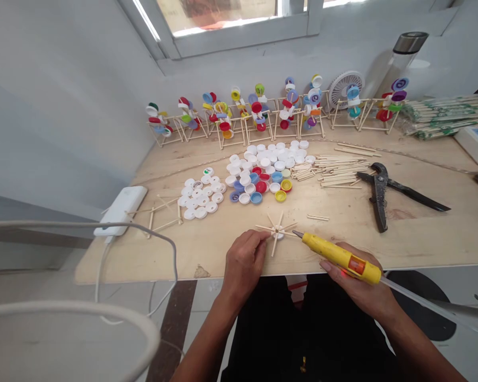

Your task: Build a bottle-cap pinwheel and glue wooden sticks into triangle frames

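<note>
Near the table's front edge lies a star-shaped wheel of wooden sticks (pixel 275 245), its spokes meeting at a white bottle cap (pixel 280 234). My left hand (pixel 245 260) is closed, fingertips pinching the wheel at its left side. In my right hand (pixel 362 289) is a yellow hot glue gun (pixel 330 251) with its switch lit red. The nozzle points left, over the tip of the right-hand spoke; whether it touches is unclear. A clear glue stick (pixel 430 305) trails from the gun's back end. Two short sticks (pixel 317 217) lie just beyond the wheel.
White caps with holes (pixel 201 199) and mixed coloured caps (pixel 261 187) lie mid-table. Right of them are loose sticks (pixel 342 168) and black pliers (pixel 380 193). Finished cap wheels on stick frames (pixel 233 139) line the back. A stick frame (pixel 150 220) and white power bank (pixel 123 207) sit left.
</note>
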{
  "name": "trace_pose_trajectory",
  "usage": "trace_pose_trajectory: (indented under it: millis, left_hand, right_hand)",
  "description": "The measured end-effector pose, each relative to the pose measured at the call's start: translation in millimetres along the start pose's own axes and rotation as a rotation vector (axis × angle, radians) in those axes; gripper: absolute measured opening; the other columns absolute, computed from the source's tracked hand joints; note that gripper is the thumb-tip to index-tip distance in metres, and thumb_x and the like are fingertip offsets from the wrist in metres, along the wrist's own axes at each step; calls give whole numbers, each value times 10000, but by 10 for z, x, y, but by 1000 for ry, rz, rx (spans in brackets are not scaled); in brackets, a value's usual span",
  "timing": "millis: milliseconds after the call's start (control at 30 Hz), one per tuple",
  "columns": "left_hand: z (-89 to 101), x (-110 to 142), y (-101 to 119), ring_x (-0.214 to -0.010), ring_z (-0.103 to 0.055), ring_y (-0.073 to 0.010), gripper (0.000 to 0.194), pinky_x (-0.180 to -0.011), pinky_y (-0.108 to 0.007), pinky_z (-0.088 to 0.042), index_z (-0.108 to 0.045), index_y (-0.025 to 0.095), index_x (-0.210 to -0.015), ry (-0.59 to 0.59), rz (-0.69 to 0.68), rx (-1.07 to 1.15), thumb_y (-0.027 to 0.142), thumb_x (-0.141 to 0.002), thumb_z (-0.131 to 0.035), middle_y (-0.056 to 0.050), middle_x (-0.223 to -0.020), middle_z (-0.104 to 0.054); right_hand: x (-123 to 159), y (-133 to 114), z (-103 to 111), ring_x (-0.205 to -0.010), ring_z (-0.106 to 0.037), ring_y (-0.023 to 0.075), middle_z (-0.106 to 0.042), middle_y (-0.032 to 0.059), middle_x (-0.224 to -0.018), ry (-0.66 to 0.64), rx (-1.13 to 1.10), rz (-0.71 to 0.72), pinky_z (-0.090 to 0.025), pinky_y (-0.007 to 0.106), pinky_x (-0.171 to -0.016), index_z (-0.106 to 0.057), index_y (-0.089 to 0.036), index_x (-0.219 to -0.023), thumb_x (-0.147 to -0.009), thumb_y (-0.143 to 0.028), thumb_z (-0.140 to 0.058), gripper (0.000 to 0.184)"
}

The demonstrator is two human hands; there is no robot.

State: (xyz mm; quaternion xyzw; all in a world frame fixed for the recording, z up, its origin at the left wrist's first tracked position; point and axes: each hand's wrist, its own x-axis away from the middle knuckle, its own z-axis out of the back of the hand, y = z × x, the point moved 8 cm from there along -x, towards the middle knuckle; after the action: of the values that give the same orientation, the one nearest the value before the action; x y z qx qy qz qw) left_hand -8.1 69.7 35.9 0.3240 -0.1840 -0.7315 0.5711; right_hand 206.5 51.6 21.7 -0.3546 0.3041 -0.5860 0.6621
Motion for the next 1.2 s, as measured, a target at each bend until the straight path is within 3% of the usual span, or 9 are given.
trace_pose_trajectory:
  millis: [1200]
  left_hand:
    - [-16,1,55,-873,-633,-178,231,-759,-300,-502,-639,216,-961,-16,-41,-125,112,-868,-455,-46,-922,-681]
  right_hand:
    - [-7,-14,-5,-576,-486,117,-488,-24,-643,-17,-14,-5,-398,251,-528,-508,-213,-682,-810,-452,-594,285]
